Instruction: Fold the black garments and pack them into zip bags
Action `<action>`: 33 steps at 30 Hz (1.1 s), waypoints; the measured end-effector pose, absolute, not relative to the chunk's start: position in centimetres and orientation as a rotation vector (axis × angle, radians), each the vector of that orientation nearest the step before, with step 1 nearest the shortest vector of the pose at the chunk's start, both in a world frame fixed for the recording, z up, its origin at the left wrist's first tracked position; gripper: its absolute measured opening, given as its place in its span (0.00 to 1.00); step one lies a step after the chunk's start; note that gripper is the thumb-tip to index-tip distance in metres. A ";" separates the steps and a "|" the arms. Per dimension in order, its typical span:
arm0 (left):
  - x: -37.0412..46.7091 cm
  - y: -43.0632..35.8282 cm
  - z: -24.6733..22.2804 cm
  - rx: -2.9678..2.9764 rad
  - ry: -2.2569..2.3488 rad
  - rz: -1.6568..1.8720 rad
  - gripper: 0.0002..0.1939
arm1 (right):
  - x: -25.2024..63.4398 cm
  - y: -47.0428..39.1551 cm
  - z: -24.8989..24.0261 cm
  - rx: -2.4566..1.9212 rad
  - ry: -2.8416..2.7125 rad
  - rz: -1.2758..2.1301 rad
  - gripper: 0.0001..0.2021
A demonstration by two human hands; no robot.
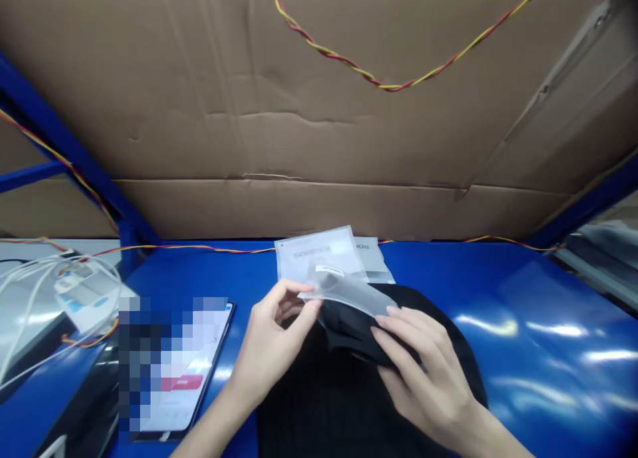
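A: What are the hands doing?

B: The left hand pinches the near edge of a frosted bag between thumb and fingers. The right hand lies flat, fingers together, on a black cloth, pressing it toward the bag's mouth; its fingertips touch the bag.

A: Where is the bag?

B: At the middle of the blue surface, just above the cloth, part of which sits inside the bag.

A: Anything behind it?

B: At 12 o'clock from the hands lie more flat bags, stacked, touching the held one. Beyond them stands a cardboard wall with a red-and-yellow wire hanging across it.

A: And to the side?

B: At 9 o'clock, a phone lies on the surface, its screen blurred. Further out at 9 to 10 o'clock, white cables over a grey box.
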State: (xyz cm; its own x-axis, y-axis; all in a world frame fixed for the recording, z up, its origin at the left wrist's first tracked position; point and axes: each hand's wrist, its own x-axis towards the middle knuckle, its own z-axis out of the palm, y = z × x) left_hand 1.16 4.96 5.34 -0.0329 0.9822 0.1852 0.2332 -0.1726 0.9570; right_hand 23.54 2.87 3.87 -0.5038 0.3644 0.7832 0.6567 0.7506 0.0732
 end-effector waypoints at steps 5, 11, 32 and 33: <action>0.0 5.8 6.0 1.309 1.155 1.141 0.14 | 23.8 2.9 3.7 -0.681 -2.169 -0.551 0.18; 0.4 6.2 5.3 1.179 1.187 1.049 0.15 | 23.9 2.7 3.4 -0.664 -2.217 -0.627 0.19; 2.2 12.7 8.2 1.257 1.128 1.518 0.16 | 23.8 2.5 4.9 -0.442 -2.210 -0.581 0.09; 2.5 13.3 8.1 1.234 1.131 1.564 0.16 | 23.8 2.5 4.9 -0.433 -2.205 -0.577 0.09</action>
State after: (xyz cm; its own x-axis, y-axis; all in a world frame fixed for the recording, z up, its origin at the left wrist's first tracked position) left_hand 2.46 13.32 8.13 -0.1776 0.9546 0.2390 -0.0723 -0.2548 0.9643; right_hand 23.76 2.48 4.88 -0.6224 0.1160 0.7741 0.4800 0.8377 0.2604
